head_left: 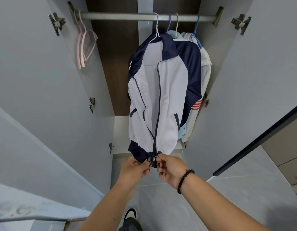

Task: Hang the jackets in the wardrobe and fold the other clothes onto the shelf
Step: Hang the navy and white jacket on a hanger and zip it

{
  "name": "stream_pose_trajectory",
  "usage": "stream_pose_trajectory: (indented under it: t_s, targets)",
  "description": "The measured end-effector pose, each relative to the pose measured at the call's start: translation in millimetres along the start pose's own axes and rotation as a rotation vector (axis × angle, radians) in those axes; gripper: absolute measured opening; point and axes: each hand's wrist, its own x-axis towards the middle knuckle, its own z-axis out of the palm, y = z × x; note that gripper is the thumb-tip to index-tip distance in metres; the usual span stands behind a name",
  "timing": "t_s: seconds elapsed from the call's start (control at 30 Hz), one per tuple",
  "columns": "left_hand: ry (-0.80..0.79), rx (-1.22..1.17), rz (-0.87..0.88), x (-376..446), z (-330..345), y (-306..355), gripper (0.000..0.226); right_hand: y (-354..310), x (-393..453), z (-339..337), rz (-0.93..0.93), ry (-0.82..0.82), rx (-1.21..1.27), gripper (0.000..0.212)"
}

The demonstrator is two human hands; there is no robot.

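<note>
A white and navy zip jacket (162,90) hangs on a white hanger (156,25) from the wardrobe rail (121,16). My left hand (136,167) pinches the navy hem on the left side of the zipper. My right hand (169,167), with a black bead bracelet on its wrist, pinches the hem and zipper end on the right side. Behind the jacket hang a light blue garment (182,130) and a white jacket with red stripes (197,104), each on its own hanger.
Empty pink hangers (83,45) hang at the rail's left end. Both grey wardrobe doors (36,77) stand open on either side. A pale shelf edge (121,154) lies under the jackets. A bed corner (27,212) is at lower left, and my shoe (130,214) stands on the tiled floor.
</note>
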Motion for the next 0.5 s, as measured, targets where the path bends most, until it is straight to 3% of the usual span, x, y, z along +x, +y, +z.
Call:
stream_pose_trajectory:
  t_s: [0.13,0.5]
  targets:
    - [0.020,-0.037,-0.068,8,-6,1,0.010,-20,15,9,0.052,0.005,0.035,0.029]
    - [0.041,0.022,-0.143,38,-38,9,0.003,-84,59,24,-0.026,0.031,-0.045,0.033]
